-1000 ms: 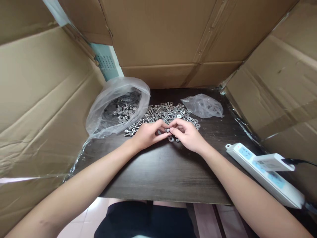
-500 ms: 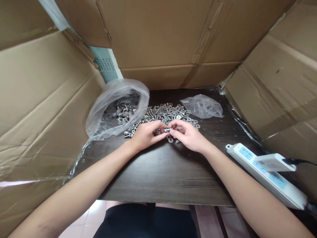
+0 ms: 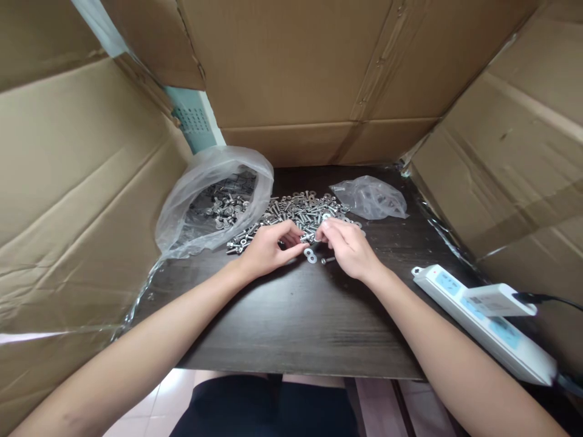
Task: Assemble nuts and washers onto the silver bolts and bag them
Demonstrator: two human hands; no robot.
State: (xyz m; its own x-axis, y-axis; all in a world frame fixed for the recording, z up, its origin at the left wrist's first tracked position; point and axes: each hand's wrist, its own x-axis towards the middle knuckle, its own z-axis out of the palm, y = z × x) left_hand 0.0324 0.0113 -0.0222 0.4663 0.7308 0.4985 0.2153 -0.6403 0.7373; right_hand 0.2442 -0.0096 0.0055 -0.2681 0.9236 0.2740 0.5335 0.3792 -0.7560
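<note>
Between the thumb and fingers of my left hand is a small silvery bolt, held over the near edge of a hardware pile. Close on its right, my right hand has its fingers curled together in a pinch; whatever lies between the fingertips is too small to make out. The pile of bolts, nuts and washers spreads behind both hands. Two flat washers lie on the table just below the fingertips, with a loose bolt under my right hand.
An open clear plastic bag with bolts in it stands at the left. A smaller plastic bag lies at the back right. A white power strip with a plugged-in adapter sits at the right. Cardboard walls enclose the dark table.
My right hand has moved slightly away from the bolt and turned with its fingers curled down. My left hand keeps hold of the bolt in nearly the same place.
</note>
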